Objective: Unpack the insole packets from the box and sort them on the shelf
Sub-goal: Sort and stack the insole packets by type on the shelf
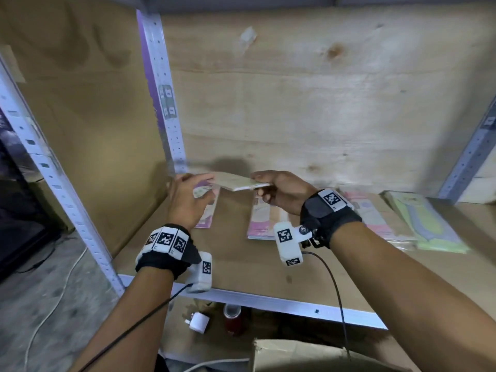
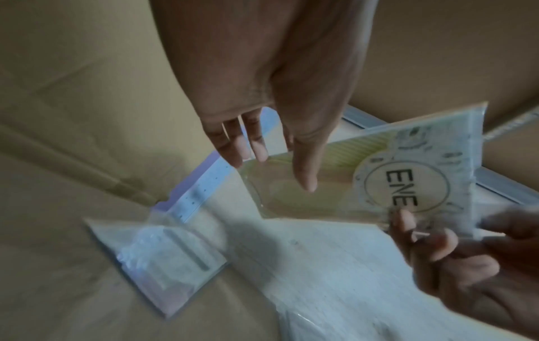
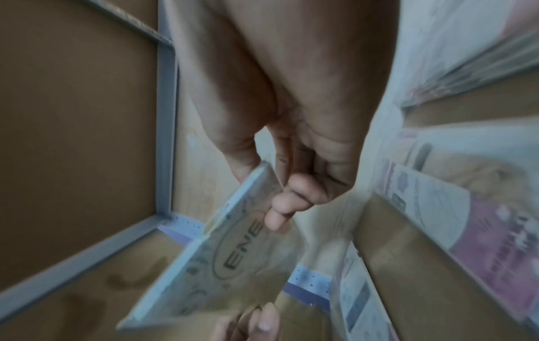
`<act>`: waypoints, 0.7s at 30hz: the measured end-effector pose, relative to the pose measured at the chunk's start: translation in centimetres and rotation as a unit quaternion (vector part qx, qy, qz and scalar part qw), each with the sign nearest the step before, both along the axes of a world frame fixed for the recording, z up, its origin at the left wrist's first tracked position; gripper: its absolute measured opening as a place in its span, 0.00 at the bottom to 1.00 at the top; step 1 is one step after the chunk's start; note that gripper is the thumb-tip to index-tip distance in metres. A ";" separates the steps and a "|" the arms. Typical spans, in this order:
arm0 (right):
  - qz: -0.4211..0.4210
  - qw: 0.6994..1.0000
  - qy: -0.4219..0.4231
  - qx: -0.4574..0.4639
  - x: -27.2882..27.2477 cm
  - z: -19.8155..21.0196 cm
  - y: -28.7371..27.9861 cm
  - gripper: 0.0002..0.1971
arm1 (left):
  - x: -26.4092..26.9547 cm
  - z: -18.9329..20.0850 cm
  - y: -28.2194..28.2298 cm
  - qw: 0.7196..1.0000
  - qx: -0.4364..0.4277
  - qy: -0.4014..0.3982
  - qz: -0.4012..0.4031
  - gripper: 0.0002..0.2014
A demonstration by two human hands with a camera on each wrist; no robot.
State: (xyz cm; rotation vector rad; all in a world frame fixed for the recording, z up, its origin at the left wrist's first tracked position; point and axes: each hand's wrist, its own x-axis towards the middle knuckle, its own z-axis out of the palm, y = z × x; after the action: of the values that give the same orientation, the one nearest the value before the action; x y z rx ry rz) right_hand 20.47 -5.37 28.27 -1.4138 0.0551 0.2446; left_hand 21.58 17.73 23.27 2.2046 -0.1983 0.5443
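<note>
1. The right hand (image 1: 281,193) pinched a pale packet (image 1: 236,182) by one end, above the shelf board (image 1: 241,267).
2. The left hand (image 1: 188,200) hovered beside the packet with relaxed fingers, holding nothing.
3. Pink packets (image 1: 264,220) lay on the board below the packet.

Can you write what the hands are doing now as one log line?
right hand: pinches insole packet above shelf | left hand: open beside it | sorted packets: on shelf
</note>
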 end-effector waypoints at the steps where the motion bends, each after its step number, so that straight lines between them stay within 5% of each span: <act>1: 0.007 1.000 0.007 0.011 -0.5 0.4 -0.8 0.08 | -0.2 0.4 -0.4 0.998 0.038 -0.039 0.017 0.17; 5: 0.004 0.996 0.027 0.083 -1.7 1.4 -3.7 0.12 | -1.1 2.1 -2.4 0.986 0.081 -0.144 0.035 0.12; 12: -0.013 0.987 -0.019 0.156 -2.7 1.4 -6.4 0.23 | -1.8 2.5 -5.2 0.991 -0.053 -0.055 -0.110 0.12; 16: 0.008 0.998 -0.051 0.047 -3.3 -0.5 -6.9 0.12 | -1.5 1.5 -7.0 0.973 -0.171 0.024 -0.153 0.05; 21: 0.003 0.989 -0.073 -0.130 -4.4 -3.4 -7.5 0.18 | -1.0 -0.5 -9.7 0.928 -0.308 0.146 -0.153 0.10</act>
State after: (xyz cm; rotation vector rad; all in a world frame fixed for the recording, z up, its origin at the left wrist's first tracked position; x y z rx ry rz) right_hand 16.11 -12.86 24.85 -1.6879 -0.0394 0.1419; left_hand 20.62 7.99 22.76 1.5706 -0.1786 0.0742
